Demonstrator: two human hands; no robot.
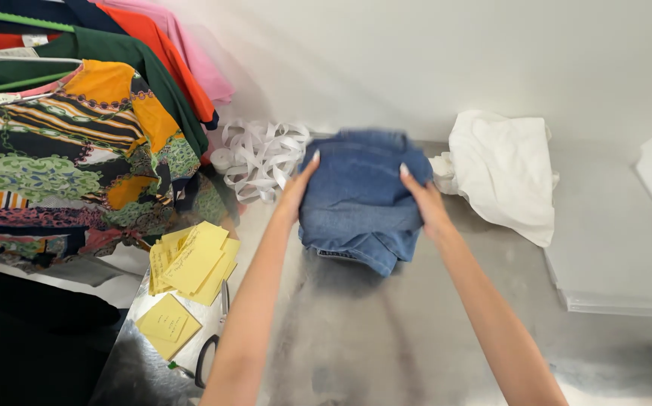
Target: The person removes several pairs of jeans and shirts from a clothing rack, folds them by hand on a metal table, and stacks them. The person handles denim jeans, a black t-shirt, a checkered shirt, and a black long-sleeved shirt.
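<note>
Holding folded denim (360,199), left hand (296,192), right hand (425,203), yellow notes (191,259) nearby

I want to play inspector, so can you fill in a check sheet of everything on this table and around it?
Surface: shiny grey metal table, bare in front.
Job's things: folded blue jeans, held at both sides, blurred.
Clutter: yellow paper notes; black-handled scissors; tangle of white ribbon; crumpled white cloth; stack of white sheets.
Grippers: left hand and right hand each grip an edge of the jeans.
Cables: nothing seen.
Surroundings: white wall; hanging clothes on the left, patterned, green, orange and pink.
</note>
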